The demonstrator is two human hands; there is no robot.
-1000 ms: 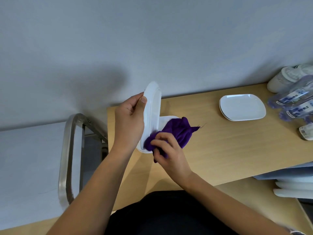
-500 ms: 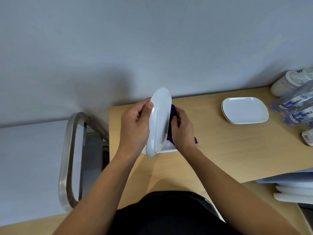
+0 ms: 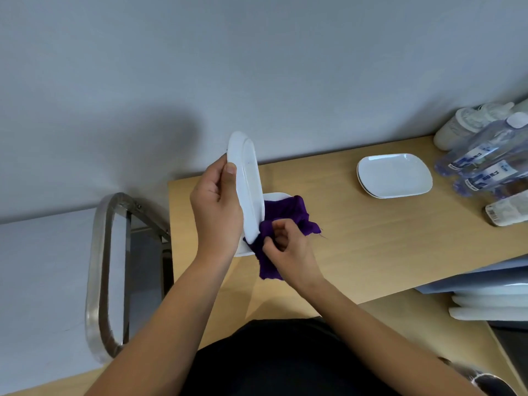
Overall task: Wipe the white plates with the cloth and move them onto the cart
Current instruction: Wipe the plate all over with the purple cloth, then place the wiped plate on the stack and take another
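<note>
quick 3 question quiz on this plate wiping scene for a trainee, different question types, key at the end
1. True or false: the plate in the left hand lies flat on the table.
2. Which colour is the cloth that the right hand grips? A white, B purple, C green.
3. Fill in: the stacked plates lie on the table next to the ___.
Key: 1 false, it is held up on its edge; 2 B; 3 bottles.
</note>
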